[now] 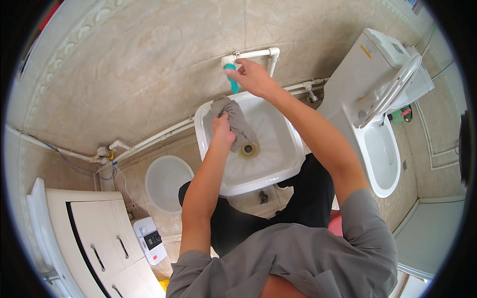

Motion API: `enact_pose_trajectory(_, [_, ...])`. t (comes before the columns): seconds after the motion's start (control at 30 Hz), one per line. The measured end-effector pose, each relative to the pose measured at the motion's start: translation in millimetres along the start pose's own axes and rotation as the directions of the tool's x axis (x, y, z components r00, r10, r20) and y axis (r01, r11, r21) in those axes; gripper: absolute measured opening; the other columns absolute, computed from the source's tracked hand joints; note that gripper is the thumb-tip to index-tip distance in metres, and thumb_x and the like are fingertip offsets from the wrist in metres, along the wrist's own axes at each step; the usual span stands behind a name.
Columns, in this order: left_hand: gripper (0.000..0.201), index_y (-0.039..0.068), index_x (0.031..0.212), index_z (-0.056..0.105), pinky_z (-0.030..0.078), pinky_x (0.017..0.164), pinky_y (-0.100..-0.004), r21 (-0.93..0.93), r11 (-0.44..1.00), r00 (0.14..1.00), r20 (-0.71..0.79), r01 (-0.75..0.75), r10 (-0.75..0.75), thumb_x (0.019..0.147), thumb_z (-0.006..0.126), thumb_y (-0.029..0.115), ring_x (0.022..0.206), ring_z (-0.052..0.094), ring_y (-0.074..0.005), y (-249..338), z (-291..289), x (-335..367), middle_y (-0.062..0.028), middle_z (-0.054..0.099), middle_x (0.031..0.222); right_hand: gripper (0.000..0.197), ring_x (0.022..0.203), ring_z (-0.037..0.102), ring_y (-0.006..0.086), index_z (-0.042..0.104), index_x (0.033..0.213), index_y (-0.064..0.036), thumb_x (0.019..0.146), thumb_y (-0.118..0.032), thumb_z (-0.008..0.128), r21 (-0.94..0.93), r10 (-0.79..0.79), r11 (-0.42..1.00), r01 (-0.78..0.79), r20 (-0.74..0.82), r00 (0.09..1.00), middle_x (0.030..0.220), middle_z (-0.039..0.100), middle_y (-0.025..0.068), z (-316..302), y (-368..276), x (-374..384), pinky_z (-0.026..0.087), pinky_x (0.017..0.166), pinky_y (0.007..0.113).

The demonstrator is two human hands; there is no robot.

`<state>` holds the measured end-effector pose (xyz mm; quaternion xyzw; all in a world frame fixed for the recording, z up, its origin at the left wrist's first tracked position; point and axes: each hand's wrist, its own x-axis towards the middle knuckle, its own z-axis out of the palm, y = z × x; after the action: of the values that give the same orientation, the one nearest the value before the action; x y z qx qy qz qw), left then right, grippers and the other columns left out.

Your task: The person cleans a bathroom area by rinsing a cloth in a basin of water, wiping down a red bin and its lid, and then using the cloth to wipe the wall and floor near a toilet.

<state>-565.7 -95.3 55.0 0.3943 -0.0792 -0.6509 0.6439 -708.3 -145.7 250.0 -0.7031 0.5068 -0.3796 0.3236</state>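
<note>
A crumpled grey cloth (236, 116) is in my left hand (223, 130), whose fingers are closed round it. The cloth hangs over the left side of a white sink (273, 130), with its lower end near the drain (248, 149). Beyond the sink's far rim, my right hand (252, 78) is at a teal tap (232, 84) fitted to a white wall pipe. Thumb and index finger reach about the top of the tap; the other fingers are partly hidden. Whether water runs from the tap is hard to make out.
A white bucket (168, 185) stands on the floor left of the sink. Further left are a cream cabinet (99, 223) and a white scale-like box (150, 241). To the right stands a white toilet (385, 154) with its lid raised. White pipes (149, 141) run along the tiled wall.
</note>
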Motion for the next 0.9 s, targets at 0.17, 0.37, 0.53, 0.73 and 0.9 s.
enact_pose_trajectory(0.17, [0.034, 0.009, 0.139, 0.046, 0.06, 0.091, -0.0523, -0.024, 0.977, 0.965, -0.154, 0.211, -0.213, 0.105, 0.046, 0.007, 0.111, 0.066, -0.0307, -20, 1, 32, -0.0134, 0.06, 0.129, 0.039, 0.077, 0.067, 0.0349, 0.065, 0.102, 0.0046, 0.093, -0.034, 0.065, -0.389, -0.148, 0.894, 0.225, 0.218, 0.965, 0.086, 0.069, 0.0204, 7, 8, 25, 0.053, 0.074, 0.043])
enact_pose_trajectory(0.37, [0.029, 0.001, 0.133, 0.051, 0.055, 0.101, -0.0547, 0.067, 0.945, 0.91, -0.299, 0.32, -0.287, 0.107, 0.041, 0.011, 0.115, 0.065, -0.0329, -34, 22, 27, -0.0166, 0.061, 0.131, 0.033, 0.074, 0.065, 0.0328, 0.064, 0.098, 0.0043, 0.094, -0.028, 0.064, -0.391, -0.097, 0.899, 0.199, 0.265, 0.959, 0.083, 0.068, 0.0188, -6, 19, 24, 0.053, 0.073, 0.042])
enact_pose_trajectory(0.53, [0.032, -0.003, 0.129, 0.054, 0.057, 0.093, -0.048, 0.259, 0.91, 0.928, -0.274, 0.324, -0.253, 0.105, 0.05, 0.017, 0.104, 0.068, -0.0309, -5, -16, 29, -0.0157, 0.066, 0.12, 0.041, 0.078, 0.064, 0.0264, 0.063, 0.12, 0.0016, 0.097, -0.032, 0.066, -0.093, -0.069, 0.992, 0.089, 0.206, 0.976, 0.087, 0.068, 0.0139, -6, 18, 14, 0.052, 0.075, 0.037])
enact_pose_trajectory(0.73, [0.073, -0.007, 0.138, 0.046, 0.052, 0.09, -0.0338, 0.807, 0.575, 0.99, 0.088, -0.137, 0.113, 0.088, 0.078, 0.035, 0.103, 0.066, -0.0292, 56, -4, -33, -0.0195, 0.063, 0.124, 0.071, 0.106, 0.07, 0.0365, 0.057, 0.135, 0.007, 0.089, -0.045, 0.073, -0.691, 0.364, 0.669, -0.272, -0.014, 0.931, 0.115, 0.069, 0.0276, -73, 213, -60, 0.055, 0.092, 0.045])
enact_pose_trajectory(0.9, [0.076, -0.009, 0.139, 0.042, 0.055, 0.091, -0.0392, 0.875, 0.476, 0.957, -0.062, -0.085, 0.285, 0.087, 0.081, 0.032, 0.102, 0.067, -0.0297, 96, -92, -47, -0.0252, 0.061, 0.124, 0.069, 0.111, 0.067, 0.043, 0.061, 0.128, 0.0084, 0.083, -0.043, 0.075, -0.471, 0.773, 0.626, -0.621, 0.271, 0.573, 0.123, 0.065, 0.0319, -39, 193, -95, 0.054, 0.096, 0.049])
